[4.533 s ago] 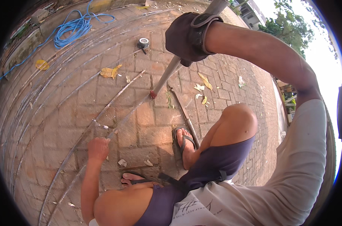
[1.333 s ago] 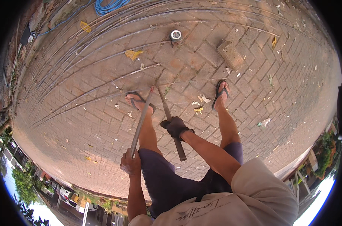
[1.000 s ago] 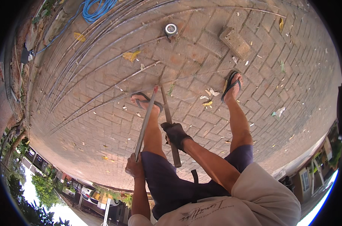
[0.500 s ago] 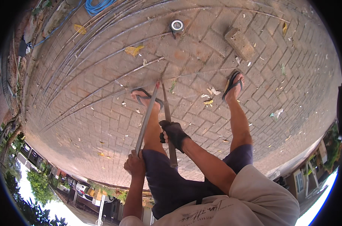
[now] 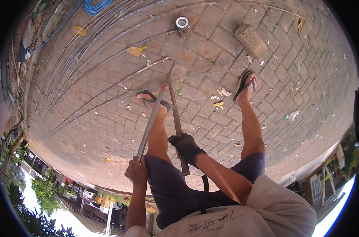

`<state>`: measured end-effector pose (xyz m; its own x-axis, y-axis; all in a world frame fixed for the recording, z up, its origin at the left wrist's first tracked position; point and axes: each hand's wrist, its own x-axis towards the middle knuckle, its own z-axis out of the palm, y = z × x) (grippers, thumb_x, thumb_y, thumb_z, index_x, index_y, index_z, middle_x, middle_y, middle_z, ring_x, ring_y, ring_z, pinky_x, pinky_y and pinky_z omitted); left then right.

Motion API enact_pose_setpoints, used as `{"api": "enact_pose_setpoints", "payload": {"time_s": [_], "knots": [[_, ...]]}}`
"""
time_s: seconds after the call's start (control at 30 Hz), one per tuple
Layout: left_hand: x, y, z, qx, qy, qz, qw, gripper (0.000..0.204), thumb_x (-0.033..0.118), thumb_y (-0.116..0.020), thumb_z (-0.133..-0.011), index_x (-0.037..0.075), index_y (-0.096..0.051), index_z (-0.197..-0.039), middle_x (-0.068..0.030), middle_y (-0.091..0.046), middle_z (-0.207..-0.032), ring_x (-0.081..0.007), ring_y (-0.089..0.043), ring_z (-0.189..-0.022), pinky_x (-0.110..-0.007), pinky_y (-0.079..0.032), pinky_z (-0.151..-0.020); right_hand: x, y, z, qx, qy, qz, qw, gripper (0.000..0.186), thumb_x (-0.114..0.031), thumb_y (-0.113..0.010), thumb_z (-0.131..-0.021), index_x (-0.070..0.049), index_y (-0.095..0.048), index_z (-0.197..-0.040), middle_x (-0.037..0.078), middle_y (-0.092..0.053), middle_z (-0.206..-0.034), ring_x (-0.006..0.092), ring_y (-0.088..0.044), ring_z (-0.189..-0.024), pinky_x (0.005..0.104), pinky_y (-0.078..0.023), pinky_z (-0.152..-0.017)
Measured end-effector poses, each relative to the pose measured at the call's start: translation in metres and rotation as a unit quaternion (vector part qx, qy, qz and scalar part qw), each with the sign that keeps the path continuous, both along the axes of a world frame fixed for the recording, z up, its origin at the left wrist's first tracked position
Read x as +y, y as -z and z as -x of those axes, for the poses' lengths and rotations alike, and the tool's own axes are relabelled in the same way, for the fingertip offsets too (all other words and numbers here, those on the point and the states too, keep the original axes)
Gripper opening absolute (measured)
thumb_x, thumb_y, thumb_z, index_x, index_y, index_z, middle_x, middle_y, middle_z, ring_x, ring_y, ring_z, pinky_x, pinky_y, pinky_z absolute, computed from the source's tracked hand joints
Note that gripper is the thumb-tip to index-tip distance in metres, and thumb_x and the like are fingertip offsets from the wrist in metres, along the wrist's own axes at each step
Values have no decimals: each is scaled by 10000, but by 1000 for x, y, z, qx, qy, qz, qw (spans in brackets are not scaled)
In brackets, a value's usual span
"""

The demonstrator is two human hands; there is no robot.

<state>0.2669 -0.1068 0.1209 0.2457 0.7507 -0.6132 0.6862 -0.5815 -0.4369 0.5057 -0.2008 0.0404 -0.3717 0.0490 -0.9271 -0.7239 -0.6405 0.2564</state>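
Note:
My left hand [image 5: 136,170], bare, is wrapped around the near end of a long grey metal bar [image 5: 151,123]. This bar slants forward past my left foot and ends in a red tip. In a black fingerless glove, my right hand [image 5: 186,148] grips a brown, rusty-looking metal bar [image 5: 175,112] partway along, with its near end sticking out below the fist. The two bars' far ends lie close together near the paving. A thin metal rod [image 5: 211,72] runs from about there toward my right foot; how they join is too small to tell.
Many long thin rods [image 5: 82,55] lie curved across the paving at the left, near a blue coil [image 5: 97,6]. A round tape measure [image 5: 182,23] sits ahead, with a loose brick [image 5: 251,42] to its right. My sandalled feet stand either side; dry leaves [image 5: 136,51] are scattered about.
My right hand has come slightly back toward me. The brown bar now shows a broader face near its far end. The left hand keeps its grip, and the view has shifted a little.

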Motion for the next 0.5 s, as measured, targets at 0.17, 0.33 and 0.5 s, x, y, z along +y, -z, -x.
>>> {"api": "enact_pose_setpoints", "payload": {"time_s": [0.17, 0.33, 0.5], "knots": [[0, 0, -4, -5, -2, -3, 1000, 357, 486, -684, -929, 131, -644, -924, -95, -639, -723, -343, -678, -610, -509, -483, -517, 14, -13, -6, 46, 137, 42, 989, 184, -212, -650, -960, -61, -556, -916, 14, -507, -644, 120, -492, -486, 306, -405, -428], [5, -1, 0, -8, 2, 4, 1000, 341, 471, -691, -927, 133, -645, -918, -93, -634, -719, -336, -673, -594, -502, -489, -515, -5, -8, -32, 65, 153, 17, 986, 121, -170, -604, -977, -95, -556, -896, -9, -489, -648, 91, -478, -483, 279, -388, -421], [11, 3, 16, -23, 21, -6, 999, 330, 464, -700, -921, 139, -644, -913, -87, -617, -703, -319, -665, -572, -469, -498, -495, -19, -3, -40, 126, 242, 24, 962, 128, -95, -515, -994, -124, -519, -869, -40, -460, -655, 67, -454, -499, 260, -348, -438]]}}
